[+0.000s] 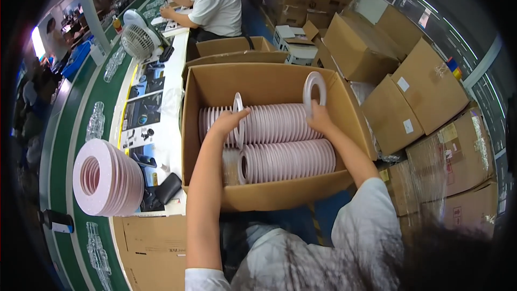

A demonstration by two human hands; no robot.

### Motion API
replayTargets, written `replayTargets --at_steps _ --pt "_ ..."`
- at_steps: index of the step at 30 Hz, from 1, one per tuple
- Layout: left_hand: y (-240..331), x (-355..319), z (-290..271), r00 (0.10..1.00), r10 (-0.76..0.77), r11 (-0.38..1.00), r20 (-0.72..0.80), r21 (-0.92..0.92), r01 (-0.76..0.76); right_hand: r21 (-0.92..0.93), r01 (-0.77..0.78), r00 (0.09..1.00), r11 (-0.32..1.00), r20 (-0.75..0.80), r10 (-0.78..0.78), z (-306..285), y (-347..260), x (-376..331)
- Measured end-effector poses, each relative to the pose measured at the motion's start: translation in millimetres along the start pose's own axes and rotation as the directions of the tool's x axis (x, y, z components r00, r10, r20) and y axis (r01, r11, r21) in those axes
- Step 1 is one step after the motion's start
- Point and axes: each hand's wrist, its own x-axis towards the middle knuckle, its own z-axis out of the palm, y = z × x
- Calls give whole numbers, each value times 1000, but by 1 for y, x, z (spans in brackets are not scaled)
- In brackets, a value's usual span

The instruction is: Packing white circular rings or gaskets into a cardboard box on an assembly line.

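An open cardboard box (258, 196) stands before me with two rows of flat, pale pinkish-white rings inside. The back row (280, 123) is longer; the front row (291, 160) lies nearer to me. At the left part of the back row, my left hand (229, 122) grips an upright ring (238, 102) that sticks up above the others. My right hand (320, 119) pinches a ring (315, 83) and holds it tilted above the right end of that row. Some fingertips of both hands are hidden behind the rings.
A stack of similar rings (102, 178) sits left of the box by the green conveyor (70, 151), which carries clear plastic pieces (96, 121). A fan (139, 42) and a co-worker (218, 2) are farther off. Cardboard boxes (420, 86) pile up at right.
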Motion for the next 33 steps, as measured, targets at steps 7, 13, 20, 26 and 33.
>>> replayTargets --at_steps 7,13,20,26,33 --pt "-12 -9 -5 999 -40 997 11 72 40 -394 121 978 911 202 -42 -11 -28 4" --pt "-23 -5 -8 994 -59 998 88 -31 62 -337 348 766 875 640 -58 9 -18 6" --pt "-7 -10 -5 994 -81 997 79 3 81 -379 578 505 723 862 48 11 -20 6" --pt "-7 -8 -5 998 -49 997 29 -51 50 -454 389 618 802 774 139 -3 -22 6" --pt "5 -19 -2 995 -82 996 61 43 80 -372 451 747 811 655 -115 -6 -21 -4"
